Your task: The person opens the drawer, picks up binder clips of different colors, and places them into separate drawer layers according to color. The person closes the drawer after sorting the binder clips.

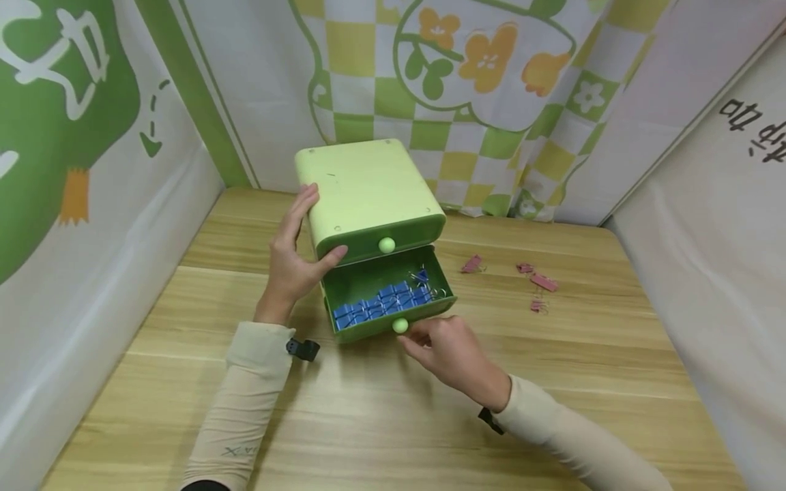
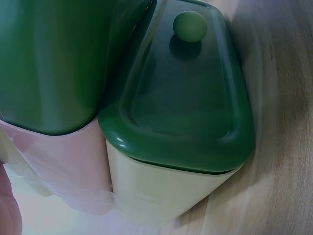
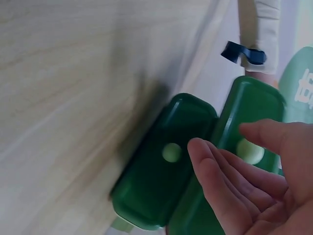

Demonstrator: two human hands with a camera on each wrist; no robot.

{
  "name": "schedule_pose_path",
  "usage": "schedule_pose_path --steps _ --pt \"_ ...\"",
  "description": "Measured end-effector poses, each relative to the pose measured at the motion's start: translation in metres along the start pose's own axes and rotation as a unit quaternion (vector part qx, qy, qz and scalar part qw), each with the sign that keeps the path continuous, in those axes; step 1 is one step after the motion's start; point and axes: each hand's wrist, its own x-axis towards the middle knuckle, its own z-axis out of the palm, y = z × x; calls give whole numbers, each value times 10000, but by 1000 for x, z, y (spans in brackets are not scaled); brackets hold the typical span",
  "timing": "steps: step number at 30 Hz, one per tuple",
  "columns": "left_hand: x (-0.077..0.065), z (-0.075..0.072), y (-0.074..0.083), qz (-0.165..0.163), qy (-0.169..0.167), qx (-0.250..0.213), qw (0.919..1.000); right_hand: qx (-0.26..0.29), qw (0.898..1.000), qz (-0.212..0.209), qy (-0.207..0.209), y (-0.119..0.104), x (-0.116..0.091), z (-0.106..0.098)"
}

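Note:
A light-green desktop drawer box (image 1: pixel 368 184) stands on the table, its middle drawer (image 1: pixel 368 334) pulled out with several blue binder clips (image 1: pixel 383 300) inside. My left hand (image 1: pixel 291 262) holds the box at its left side, thumb on the front edge and fingertips by the top rim. Close at the open drawer's round knob (image 1: pixel 400 325) is my right hand (image 1: pixel 451 351). In the right wrist view its thumb and fingers stand apart around that knob. The bottom drawer's dark-green front (image 2: pixel 181 98) is shut in the left wrist view.
Several pink binder clips (image 1: pixel 543 281) lie on the wooden table (image 1: pixel 589 382) right of the box. A checkered curtain (image 1: pixel 460 102) hangs behind it, and white printed panels (image 1: pixel 724 239) rise on both sides.

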Motion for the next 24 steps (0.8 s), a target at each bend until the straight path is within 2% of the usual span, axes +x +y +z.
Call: schedule_pose_path --steps 8,14,24 --pt "0 -1 0 17 9 67 10000 -51 9996 -49 272 0 4 8" --pt "-1 -1 0 -25 -38 76 10000 110 9988 -222 413 -1 7 7" --pt "0 -2 0 -59 -50 134 9999 131 9982 -352 461 -1 22 5"
